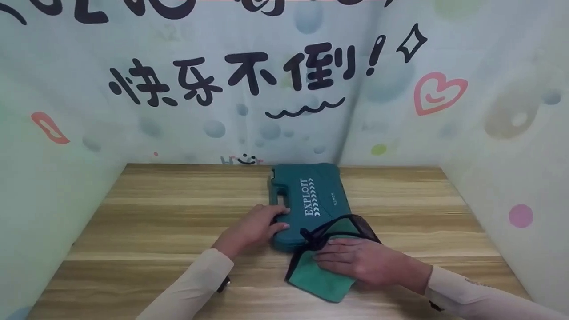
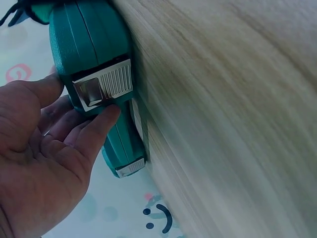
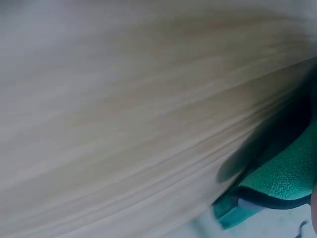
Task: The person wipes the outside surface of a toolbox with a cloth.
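Note:
A teal plastic tool case (image 1: pixel 322 195) lettered "EXPLOIT" lies flat on the wooden table. My left hand (image 1: pixel 251 229) grips its handle side, thumb on the upper face. In the left wrist view, fingers of that hand reach beside a silver latch (image 2: pixel 104 84). A green cloth (image 1: pixel 322 278) with black edging and a black mesh part drapes over the case's near right corner. My right hand (image 1: pixel 364 262) lies on the cloth with fingers extended and together, pressing it near that corner. The right wrist view shows the fuzzy green cloth (image 3: pixel 287 171), but hardly any of the hand.
The wood-grain table (image 1: pixel 178 191) spreads out on both sides of the case. A printed fabric backdrop (image 1: pixel 222 133) with black writing rises behind the table's far edge, close to the case's far end. Pale side walls (image 1: pixel 498 178) flank the table.

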A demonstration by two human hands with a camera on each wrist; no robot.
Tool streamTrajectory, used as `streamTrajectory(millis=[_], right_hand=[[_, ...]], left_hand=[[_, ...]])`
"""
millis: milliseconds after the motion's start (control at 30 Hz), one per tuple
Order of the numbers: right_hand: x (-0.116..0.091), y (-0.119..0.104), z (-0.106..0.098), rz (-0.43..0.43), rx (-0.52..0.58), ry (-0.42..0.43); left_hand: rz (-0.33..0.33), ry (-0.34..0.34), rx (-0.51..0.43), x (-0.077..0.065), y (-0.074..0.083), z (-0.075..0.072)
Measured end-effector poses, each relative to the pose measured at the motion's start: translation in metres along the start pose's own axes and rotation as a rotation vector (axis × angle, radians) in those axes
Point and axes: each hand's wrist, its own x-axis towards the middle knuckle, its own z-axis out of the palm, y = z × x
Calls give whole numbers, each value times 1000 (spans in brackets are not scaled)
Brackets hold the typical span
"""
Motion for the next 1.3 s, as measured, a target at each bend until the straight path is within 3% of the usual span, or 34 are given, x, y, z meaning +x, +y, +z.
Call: streamTrajectory(millis=[333, 600, 900, 1100, 1300], right_hand=[[74, -15, 13, -42, -115, 23], [99, -22, 21, -18, -197, 69], [81, -19, 11, -29, -169, -10], [48, -11, 5, -45, -104, -6], [10, -5, -2, 0, -28, 7]], left_hand=[[24, 9, -32, 3, -3, 0], [78, 25, 61, 7, -2, 0], [16, -12, 14, 7, -1, -1], [10, -23, -11, 3, -2, 0], [35, -13, 0, 1, -3, 1]])
